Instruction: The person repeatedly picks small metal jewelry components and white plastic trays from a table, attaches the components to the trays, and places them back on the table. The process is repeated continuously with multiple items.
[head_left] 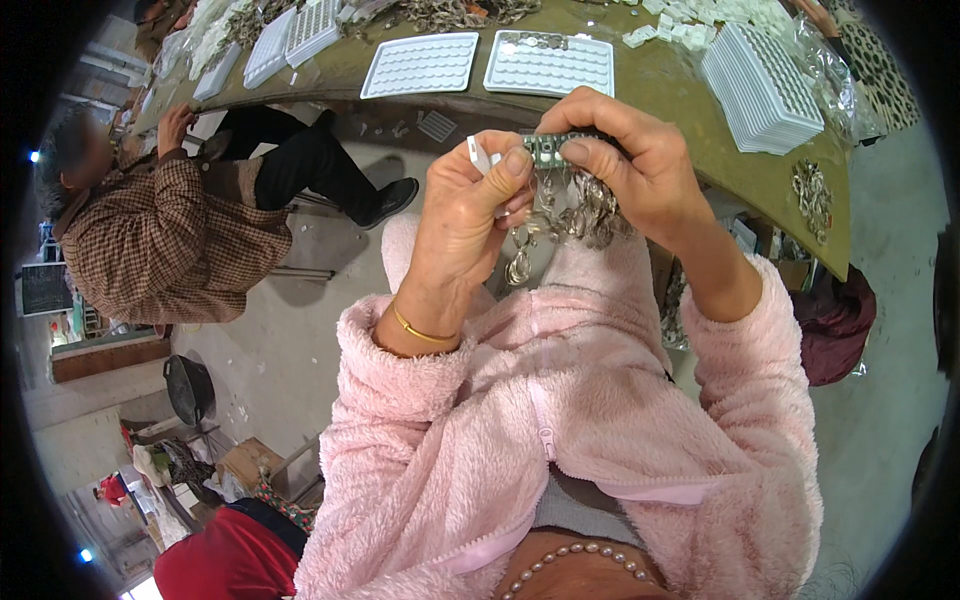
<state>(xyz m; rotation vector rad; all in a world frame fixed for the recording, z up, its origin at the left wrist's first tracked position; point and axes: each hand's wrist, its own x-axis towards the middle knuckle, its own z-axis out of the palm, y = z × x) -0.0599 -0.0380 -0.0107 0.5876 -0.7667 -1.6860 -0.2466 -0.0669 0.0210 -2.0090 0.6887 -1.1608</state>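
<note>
2 single trays (420, 65) lie on the green table (745, 175); a co-worker (170, 240) sits left. Left hand (455, 205) and right hand (640, 155) pinch a green strip (546, 152), silvery loops (592, 215) dangling below.

The left hand (455, 205) and the right hand (645, 165) are holding a small green strip (547, 150) between them, each thumb pressing near one end. A small white piece (478, 154) is standing out by the left fingers, and a bunch of shiny metal pieces (592, 215) is hanging below the right hand. Beyond the hands, two white trays (420, 66) are lying side by side on the table (790, 205), and a stack of trays (762, 90) is standing rightward. At left, a person in a checked coat (175, 245) is sitting.
</note>
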